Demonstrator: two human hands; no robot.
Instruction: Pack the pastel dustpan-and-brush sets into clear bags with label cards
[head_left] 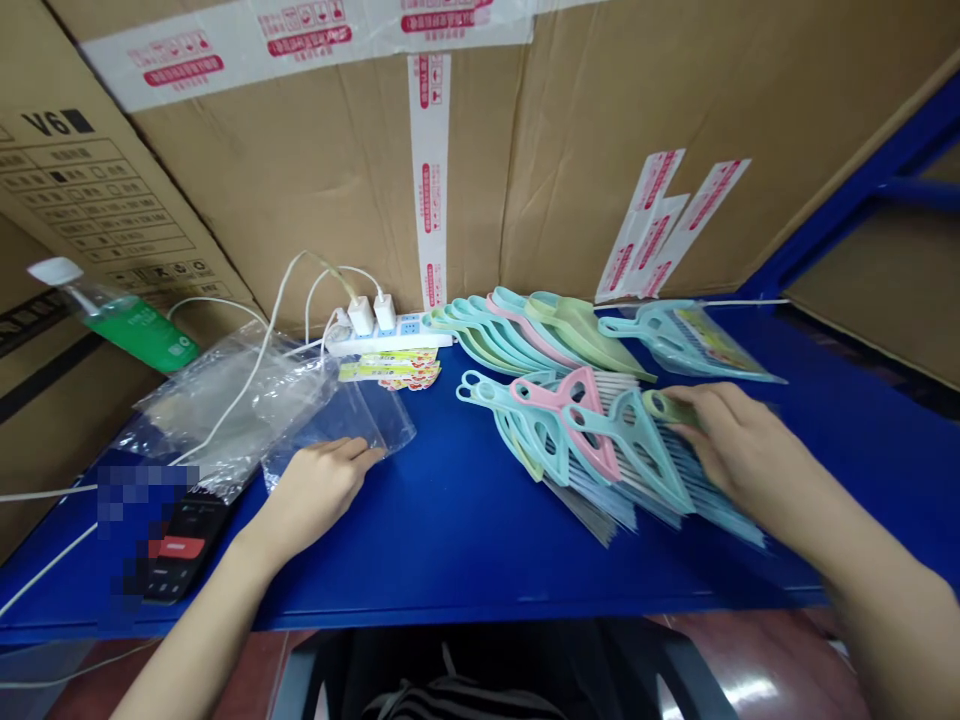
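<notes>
My left hand [324,492] is closed on the edge of a clear plastic bag [322,425] at the left of the blue table. At the right, my right hand [724,440] has its fingers round the handle of a green brush [660,405], at the right end of a pile of small brushes. Pale blue brushes [634,455] and a pink brush [574,410] lie overlapped beside it, bristles toward the front right. Behind them rests a row of nested dustpans [517,330] in blue, green and pink. A bagged dustpan [690,340] lies at the back right.
More clear bags [225,400] lie at the left, near a green-labelled bottle [139,325] and a phone [184,545]. A power strip [420,340] with chargers and white cables is behind small packets [397,368]. Cardboard boxes [315,170] stand along the back.
</notes>
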